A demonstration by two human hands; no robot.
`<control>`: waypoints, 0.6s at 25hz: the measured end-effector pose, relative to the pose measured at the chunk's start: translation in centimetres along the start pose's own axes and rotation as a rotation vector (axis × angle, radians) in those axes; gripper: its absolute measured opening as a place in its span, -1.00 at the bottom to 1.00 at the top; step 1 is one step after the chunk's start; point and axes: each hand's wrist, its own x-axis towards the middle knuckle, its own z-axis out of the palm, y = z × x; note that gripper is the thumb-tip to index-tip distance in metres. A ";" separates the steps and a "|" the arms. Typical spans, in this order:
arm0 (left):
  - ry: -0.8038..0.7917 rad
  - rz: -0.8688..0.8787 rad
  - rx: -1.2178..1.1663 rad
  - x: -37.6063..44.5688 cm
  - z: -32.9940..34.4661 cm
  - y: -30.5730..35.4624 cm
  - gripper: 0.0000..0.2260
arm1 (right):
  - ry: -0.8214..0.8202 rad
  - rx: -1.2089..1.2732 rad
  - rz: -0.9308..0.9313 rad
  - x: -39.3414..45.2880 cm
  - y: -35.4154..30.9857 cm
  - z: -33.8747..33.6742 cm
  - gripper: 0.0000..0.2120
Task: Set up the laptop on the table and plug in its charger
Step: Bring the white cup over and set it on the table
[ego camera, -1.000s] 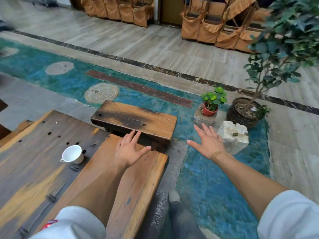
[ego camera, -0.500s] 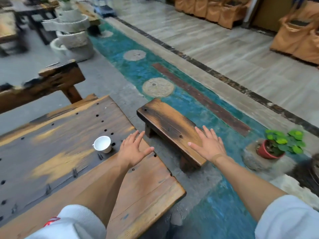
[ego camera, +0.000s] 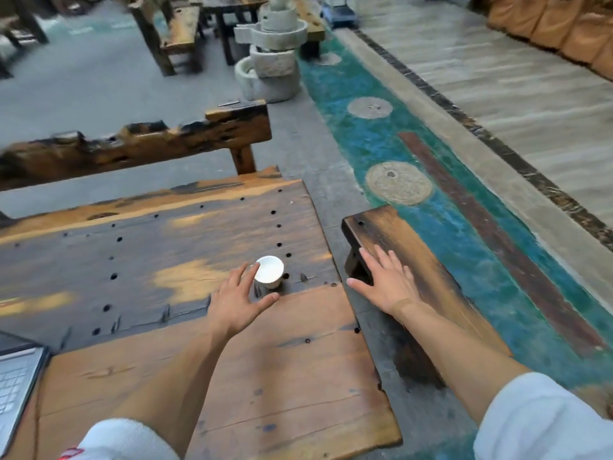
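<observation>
An open laptop (ego camera: pixel 16 390) shows only its silver keyboard corner at the left edge, lying on the rough wooden table (ego camera: pixel 159 247). No charger is in view. My left hand (ego camera: pixel 235 300) hovers over the table with fingers spread and holds nothing; its fingertips are right beside a small white cup (ego camera: pixel 269 271). My right hand (ego camera: pixel 388 283) is spread flat, palm down, above the gap between the table and a low wooden bench (ego camera: pixel 418 260), holding nothing.
A wooden bench back (ego camera: pixel 139 147) runs along the table's far side. Stacked stone millstones (ego camera: pixel 272 51) stand beyond it, with more wooden furniture behind. Right of the low bench lies a teal floor strip (ego camera: pixel 441 210) with round stone discs, then pale tiled floor.
The view has swung left: the potted plants left the frame, and the laptop corner and bench back came in. Both hands stay spread and empty; my left hand now lies beside the cup.
</observation>
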 end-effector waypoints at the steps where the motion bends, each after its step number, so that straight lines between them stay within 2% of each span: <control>1: 0.000 -0.019 0.006 0.4 -0.4 -1.1 -0.24 | -0.009 -0.003 -0.024 0.9 -1.2 0.3 -0.21; 8: 0.006 -0.104 -0.018 4.1 -1.6 -7.7 -0.23 | -0.076 0.015 -0.113 7.3 -7.7 2.6 -0.19; 15: -0.078 -0.119 -0.034 8.7 0.1 -10.5 -0.22 | -0.204 0.002 -0.109 12.4 -10.2 5.8 -0.08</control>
